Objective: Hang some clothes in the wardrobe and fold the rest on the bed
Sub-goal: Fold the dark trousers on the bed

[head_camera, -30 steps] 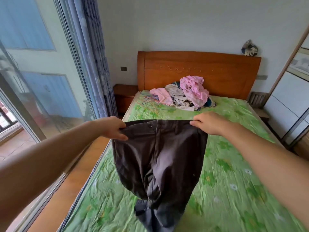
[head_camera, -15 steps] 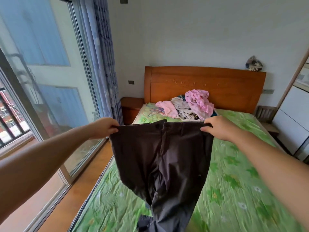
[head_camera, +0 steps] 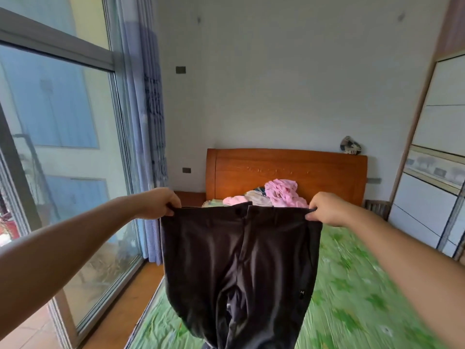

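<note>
Dark brown trousers (head_camera: 239, 268) hang in the air in front of me, waistband stretched flat between my hands. My left hand (head_camera: 161, 204) pinches the waistband's left corner. My right hand (head_camera: 324, 209) pinches its right corner. The legs drop out of view at the bottom edge. Behind them lies the bed with a green flowered sheet (head_camera: 352, 285). A pile of pink and pale clothes (head_camera: 274, 193) sits by the wooden headboard (head_camera: 286, 170), its lower part hidden by the trousers.
The white wardrobe (head_camera: 432, 172) with sliding doors stands along the right. A glass sliding door (head_camera: 57, 172) and a blue curtain (head_camera: 151, 122) fill the left. A strip of wooden floor (head_camera: 130, 306) runs between the glass and the bed. A nightstand (head_camera: 190, 197) is left of the headboard.
Both hands have raised the trousers higher and pulled the waistband straighter. My view has tilted up, showing more wall and less bed.
</note>
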